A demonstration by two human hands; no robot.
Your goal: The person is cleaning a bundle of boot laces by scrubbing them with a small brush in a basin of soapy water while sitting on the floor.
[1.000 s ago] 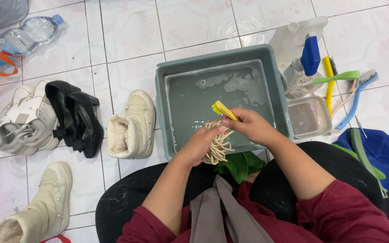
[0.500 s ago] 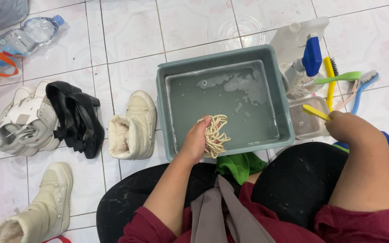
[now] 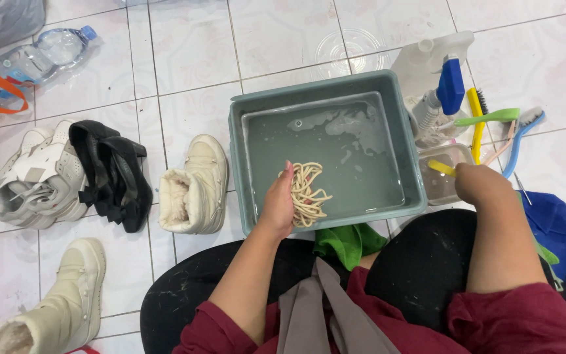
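Laces (image 3: 309,193) bunched within left hand (image 3: 278,206) fingers over basin (image 3: 325,88); right hand (image 3: 479,183) apparently gripping yellow brush (image 3: 441,168).

Bright, even overhead light; soft shadows; faint glare on wet floor tiles (image 3: 185,52); sharp focus.

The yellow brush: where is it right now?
In the head view, the yellow brush is in the right hand, over the small clear container right of the grey basin.

Floor (image 3: 185,59) was glossy white ceramic tile. The tub (image 3: 244,164) looked like matt grey-green plastic, the laces (image 3: 308,191) were cream woven cord, and the boot (image 3: 194,187) had smooth off-white leather with fluffy lining.
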